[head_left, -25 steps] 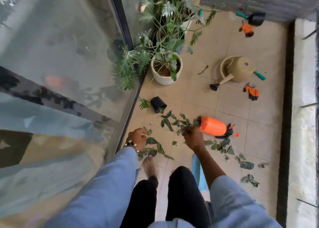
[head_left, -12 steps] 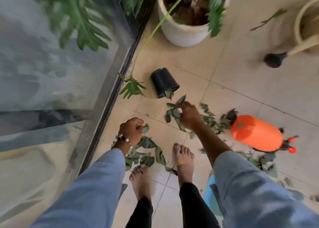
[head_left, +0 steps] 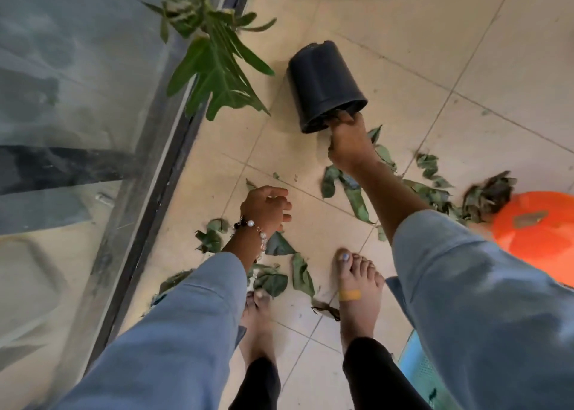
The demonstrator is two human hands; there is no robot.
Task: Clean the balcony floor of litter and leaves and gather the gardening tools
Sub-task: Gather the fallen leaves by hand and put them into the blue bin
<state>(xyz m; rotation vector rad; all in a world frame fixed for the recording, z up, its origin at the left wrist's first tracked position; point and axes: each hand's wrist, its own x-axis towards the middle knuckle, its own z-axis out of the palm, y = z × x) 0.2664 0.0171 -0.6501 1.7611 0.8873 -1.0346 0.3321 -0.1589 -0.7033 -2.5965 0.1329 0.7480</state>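
Head view: my right hand (head_left: 351,144) has moved up from the leaf pile to the mouth of the tipped black pot (head_left: 324,85), fingers curled around leaves (head_left: 357,196), stuffing them in. Left hand (head_left: 267,207) hovers loosely curled, holding nothing I can see. Most leaves are still scattered on the floor (head_left: 466,52) beside the orange sprayer (head_left: 540,226), so cleanup is barely begun.

No text, label, brand, number or sign can be read anywhere. The black pot (head_left: 323,83) at twelve o'clock and the orange sprayer (head_left: 540,226) at three o'clock show plain surfaces.
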